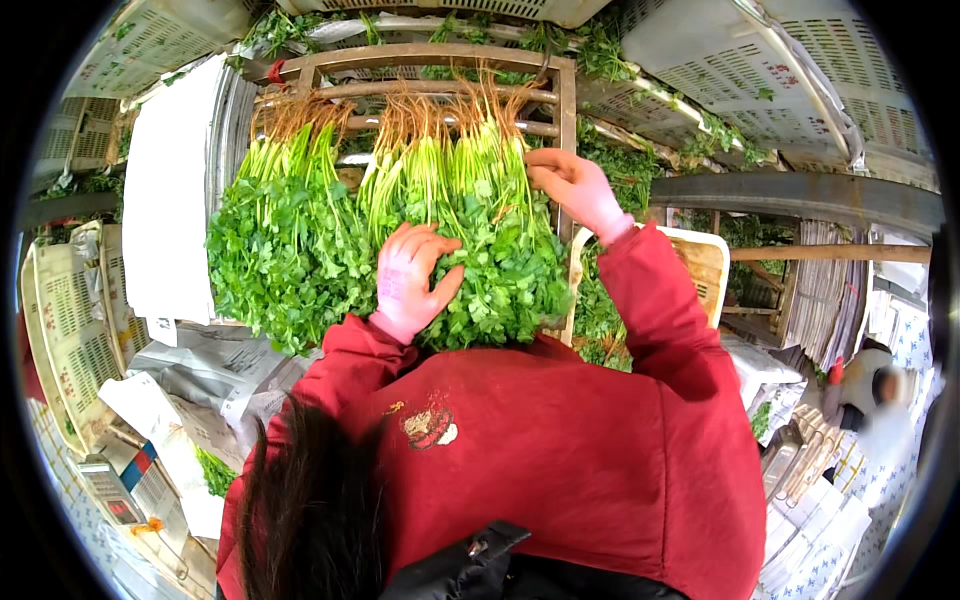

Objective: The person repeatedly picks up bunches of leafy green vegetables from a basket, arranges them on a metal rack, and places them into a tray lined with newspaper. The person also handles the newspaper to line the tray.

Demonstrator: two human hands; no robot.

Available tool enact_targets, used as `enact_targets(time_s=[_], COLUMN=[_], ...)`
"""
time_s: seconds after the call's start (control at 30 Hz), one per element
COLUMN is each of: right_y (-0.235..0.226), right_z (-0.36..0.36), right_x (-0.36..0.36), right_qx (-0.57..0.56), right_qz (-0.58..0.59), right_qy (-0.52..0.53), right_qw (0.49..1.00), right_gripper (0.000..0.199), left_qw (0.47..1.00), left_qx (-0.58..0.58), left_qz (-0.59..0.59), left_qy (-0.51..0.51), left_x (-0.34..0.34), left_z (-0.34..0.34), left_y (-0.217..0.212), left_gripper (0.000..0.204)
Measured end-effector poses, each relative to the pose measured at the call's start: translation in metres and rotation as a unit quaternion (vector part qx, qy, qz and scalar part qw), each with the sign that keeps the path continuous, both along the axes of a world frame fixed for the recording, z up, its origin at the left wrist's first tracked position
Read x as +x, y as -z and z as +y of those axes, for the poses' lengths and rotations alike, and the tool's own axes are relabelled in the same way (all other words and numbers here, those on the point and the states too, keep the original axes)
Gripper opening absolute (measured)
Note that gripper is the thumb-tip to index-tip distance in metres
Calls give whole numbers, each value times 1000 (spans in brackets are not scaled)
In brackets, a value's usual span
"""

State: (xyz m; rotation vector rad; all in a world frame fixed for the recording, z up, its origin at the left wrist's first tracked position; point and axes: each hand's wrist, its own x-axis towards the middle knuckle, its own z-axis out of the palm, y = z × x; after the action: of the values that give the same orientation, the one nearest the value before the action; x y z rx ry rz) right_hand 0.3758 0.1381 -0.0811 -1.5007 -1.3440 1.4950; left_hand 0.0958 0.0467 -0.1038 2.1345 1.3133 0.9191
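Observation:
Rows of leafy green herbs (300, 215), coriander by their look, lie with pale stems and brown roots pointing away from me. Beneath them is a brown rack (565, 110) with crossbars. My left hand (412, 280), in a pink glove, rests on the leaves of the middle bunches, fingers and thumb apart. At the right edge of the bunches my right hand (580, 190) reaches its bent fingertips to the stems next to the rack's side rail. Its fingers are parted, with nothing visibly held between them. A stack of white paper sheets (170, 190) stands left of the herbs.
Pale slotted plastic crates (760, 90) line the far side, with loose greens around them. A pale tub (705, 265) stands beside my right forearm. At the lower left are a slotted crate (75, 320), crumpled paper (215, 365) and a small device with a display (112, 492).

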Motion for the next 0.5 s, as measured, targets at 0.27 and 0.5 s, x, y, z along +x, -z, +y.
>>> enact_targets(time_s=[0.27, 0.5], right_y=[-17, 0], right_z=[-16, 44], right_x=[-8, -1], right_qx=[300, 109], right_qz=[-318, -300], right_qy=[-224, -51], right_qw=[871, 946], right_gripper=[22, 29], left_qw=[974, 975], left_qx=[88, 27], left_qz=[-25, 85], left_qy=[207, 203], left_x=[43, 75], left_z=[6, -7], left_y=[-42, -6], left_gripper=[40, 56])
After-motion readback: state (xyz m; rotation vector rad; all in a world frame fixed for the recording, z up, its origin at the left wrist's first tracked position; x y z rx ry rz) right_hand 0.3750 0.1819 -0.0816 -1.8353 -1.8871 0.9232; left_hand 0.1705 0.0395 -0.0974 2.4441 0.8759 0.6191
